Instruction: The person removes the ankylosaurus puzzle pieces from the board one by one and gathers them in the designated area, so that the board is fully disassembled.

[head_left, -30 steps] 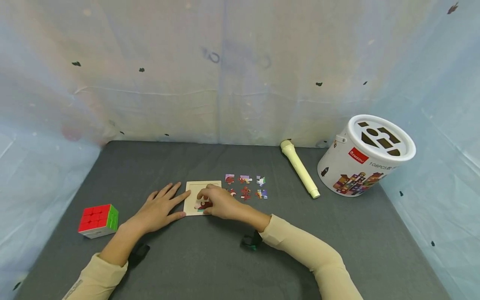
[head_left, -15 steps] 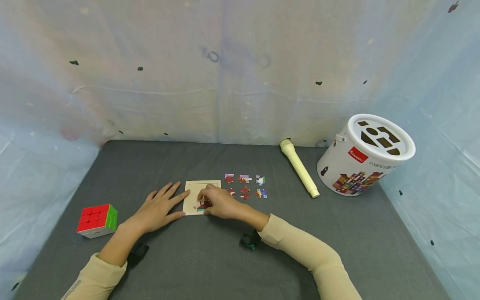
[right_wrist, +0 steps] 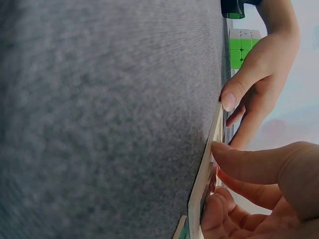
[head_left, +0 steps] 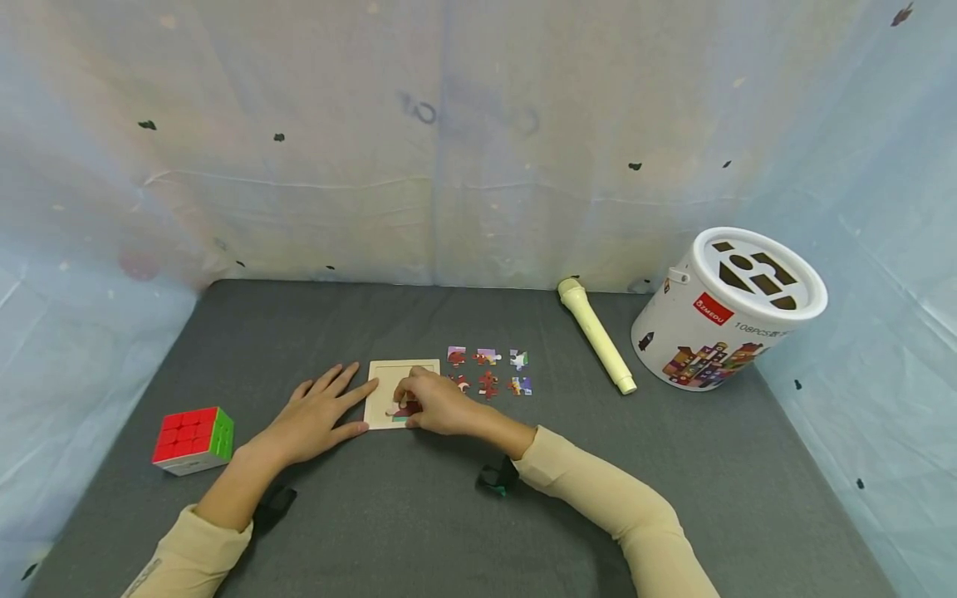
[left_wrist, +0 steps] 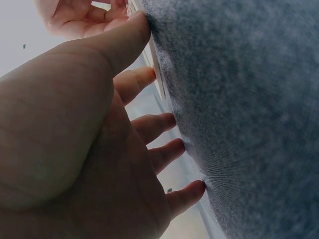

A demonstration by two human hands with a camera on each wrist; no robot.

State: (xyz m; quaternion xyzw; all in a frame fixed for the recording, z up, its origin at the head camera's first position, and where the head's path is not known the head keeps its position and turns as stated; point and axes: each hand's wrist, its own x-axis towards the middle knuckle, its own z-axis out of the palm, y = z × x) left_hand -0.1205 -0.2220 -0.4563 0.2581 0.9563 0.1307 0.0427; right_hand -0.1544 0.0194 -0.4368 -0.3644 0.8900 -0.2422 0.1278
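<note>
A square wooden puzzle tray (head_left: 385,375) lies flat on the dark cloth, with a few dark red and green jigsaw pieces (head_left: 404,409) in its near right part. My left hand (head_left: 314,423) is spread beside it, thumb and index fingertips at the tray's left edge, the other fingertips down on the cloth. Over the tray's right side my right hand (head_left: 443,404) has curled fingers and pinches a jigsaw piece low over the board, mostly hidden by the fingers. In the right wrist view, its thumb (right_wrist: 239,159) sits at the tray's near rim.
Several loose jigsaw pieces (head_left: 488,384) lie in two rows right of the tray. Behind them to the right are a pale yellow toy microphone (head_left: 598,336) and a white lidded bucket (head_left: 728,316). A red and green puzzle cube (head_left: 193,440) stands left of my left forearm.
</note>
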